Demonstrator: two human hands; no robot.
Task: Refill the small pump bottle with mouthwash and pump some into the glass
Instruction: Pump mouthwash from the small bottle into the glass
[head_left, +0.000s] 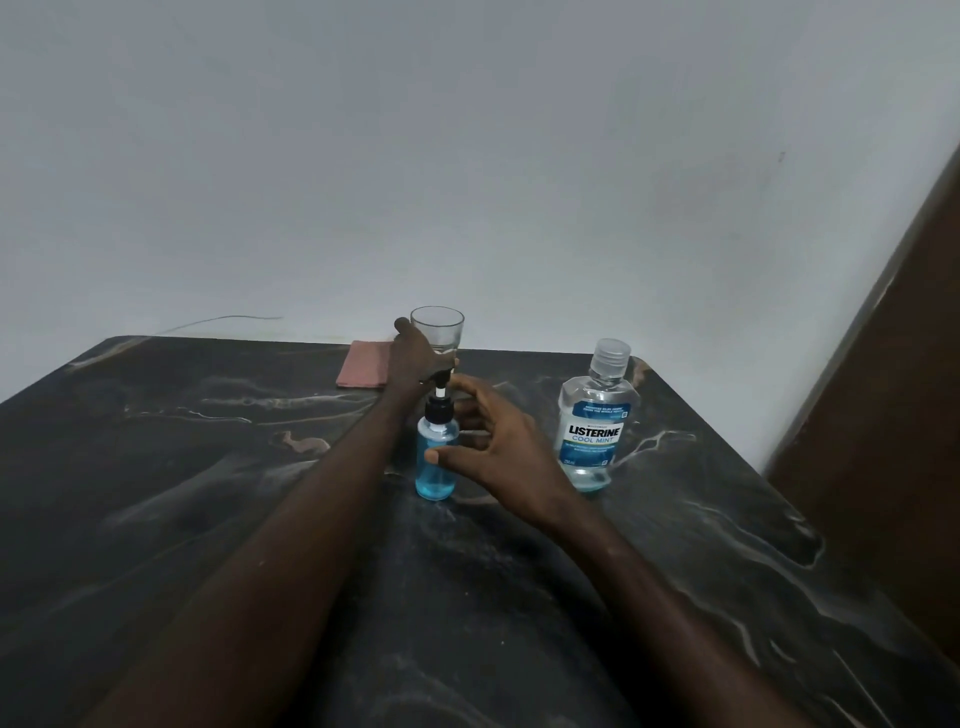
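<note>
The small pump bottle (436, 467), clear with blue mouthwash and a black pump top, stands at the table's middle. My right hand (498, 447) curls around it, thumb on its front and fingers at its right side. Just behind it stands the clear drinking glass (439, 327). My left hand (415, 358) grips the glass low on its left side, thumb raised along the wall, and partly hides the pump head. The big Listerine mouthwash bottle (595, 421) stands capped to the right, apart from both hands, with a little liquid at its bottom.
A folded pink cloth (363, 366) lies at the back of the dark marbled table (208, 467), left of the glass. A white wall rises right behind the table. A brown wooden panel (883, 415) borders the right side.
</note>
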